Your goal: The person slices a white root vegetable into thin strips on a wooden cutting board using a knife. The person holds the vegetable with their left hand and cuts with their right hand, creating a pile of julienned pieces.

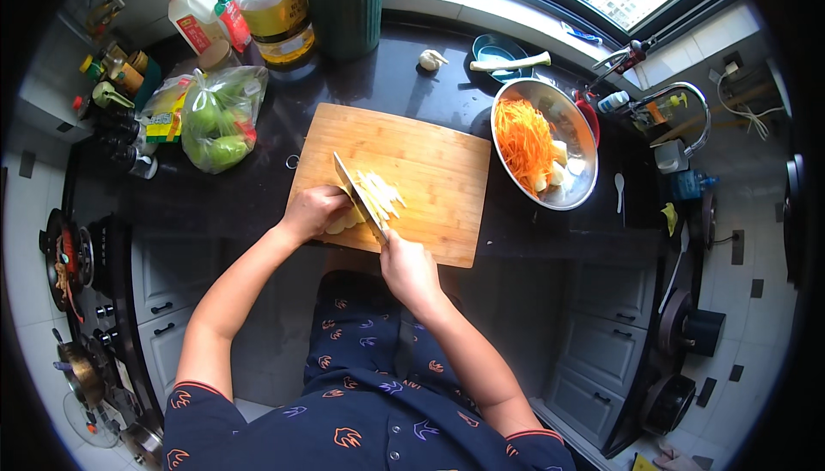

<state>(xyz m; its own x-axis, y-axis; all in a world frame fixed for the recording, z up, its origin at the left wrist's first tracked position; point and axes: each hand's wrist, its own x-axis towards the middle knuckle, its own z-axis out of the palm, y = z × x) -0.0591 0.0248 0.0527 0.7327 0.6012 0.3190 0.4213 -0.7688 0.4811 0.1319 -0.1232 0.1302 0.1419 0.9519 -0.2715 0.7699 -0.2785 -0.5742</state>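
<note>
On the wooden cutting board (438, 153) my right hand (411, 270) grips the handle of a kitchen knife (357, 193), its blade slanting up and to the left. Curled fingers of my left hand (314, 211) press on pale yellow vegetable slices (345, 221) just left of the blade; the fingertips are partly hidden. Thin pale strips (380, 195) lie in a loose pile along the blade's right side. Which vegetable it is, I cannot tell for sure. To the right of the board stands a metal bowl (588, 180) with shredded carrot (522, 138) and white chunks (557, 175).
A bag of green vegetables (219, 119) sits left of the board. Behind stand a large oil jug (273, 11) and a dark green utensil holder (345, 20). A garlic bulb (431, 59), a peeler-like pale-handled tool (510, 62) and a white spoon (620, 192) lie on the dark counter.
</note>
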